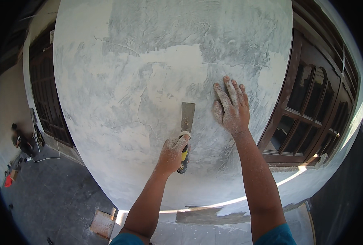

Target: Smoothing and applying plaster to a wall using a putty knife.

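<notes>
My left hand, dusted with white powder, is closed around the yellow-and-black handle of a putty knife. The blade points up and lies against or just off the wall; I cannot tell which. Patchy white and grey filler with ridges and trowel marks covers that wall. To the right and a little higher, my right hand rests on the wall with its fingers spread, holding nothing. White dust coats its fingers and forearm.
A dark wooden window with glass panes stands at the right, another window at the far left. A person is low by the left wall, near a cable and a red item. A dusty board lies on the grey floor.
</notes>
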Demonstrator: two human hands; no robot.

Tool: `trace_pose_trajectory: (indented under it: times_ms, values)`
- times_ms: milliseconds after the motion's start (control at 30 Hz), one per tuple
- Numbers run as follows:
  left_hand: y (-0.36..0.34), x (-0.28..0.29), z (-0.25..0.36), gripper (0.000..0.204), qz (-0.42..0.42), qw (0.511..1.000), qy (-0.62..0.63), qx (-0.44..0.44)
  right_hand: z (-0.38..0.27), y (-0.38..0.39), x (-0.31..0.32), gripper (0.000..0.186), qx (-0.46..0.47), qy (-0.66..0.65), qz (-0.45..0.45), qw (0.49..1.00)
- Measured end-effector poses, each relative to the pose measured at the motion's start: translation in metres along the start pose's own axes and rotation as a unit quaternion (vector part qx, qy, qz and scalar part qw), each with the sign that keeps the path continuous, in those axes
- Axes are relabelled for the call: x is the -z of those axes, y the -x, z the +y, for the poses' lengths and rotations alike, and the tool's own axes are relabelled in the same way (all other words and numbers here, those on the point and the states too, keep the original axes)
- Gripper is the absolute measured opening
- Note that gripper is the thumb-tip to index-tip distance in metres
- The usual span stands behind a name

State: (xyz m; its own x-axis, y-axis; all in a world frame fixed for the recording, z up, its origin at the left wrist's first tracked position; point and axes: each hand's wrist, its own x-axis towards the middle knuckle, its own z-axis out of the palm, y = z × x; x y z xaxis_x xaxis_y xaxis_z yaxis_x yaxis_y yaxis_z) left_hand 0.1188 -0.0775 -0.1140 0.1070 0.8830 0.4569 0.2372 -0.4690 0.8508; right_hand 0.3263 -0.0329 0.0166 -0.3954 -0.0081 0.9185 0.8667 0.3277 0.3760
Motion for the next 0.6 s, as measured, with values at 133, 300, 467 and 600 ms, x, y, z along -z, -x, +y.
trace_pose_trajectory:
  times_ms: [133, 300, 467, 600]
  values:
    - [-0.009, 0.006, 0.043, 0.02, -0.011, 0.989, 0.125, 0.082, 0.003, 0.001, 0.001, 0.046, -0.001, 0.015, -0.004, 1.0]
    - [0.012, -0.019, -0.013, 0.019, 0.021, 0.999, -0.012, -0.049, 0.002, -0.001, 0.001, 0.046, 0.0, 0.009, 0.003, 1.0]
    - [-0.006, -0.004, 0.04, 0.027, 0.033, 0.994, 0.069, -0.077, 0.002, 0.002, -0.002, 0.047, -0.003, 0.001, 0.001, 1.0]
    - [0.01, -0.018, 0.019, 0.036, -0.006, 0.977, 0.195, 0.086, 0.003, 0.002, 0.002, 0.047, 0.002, 0.01, 0.002, 1.0]
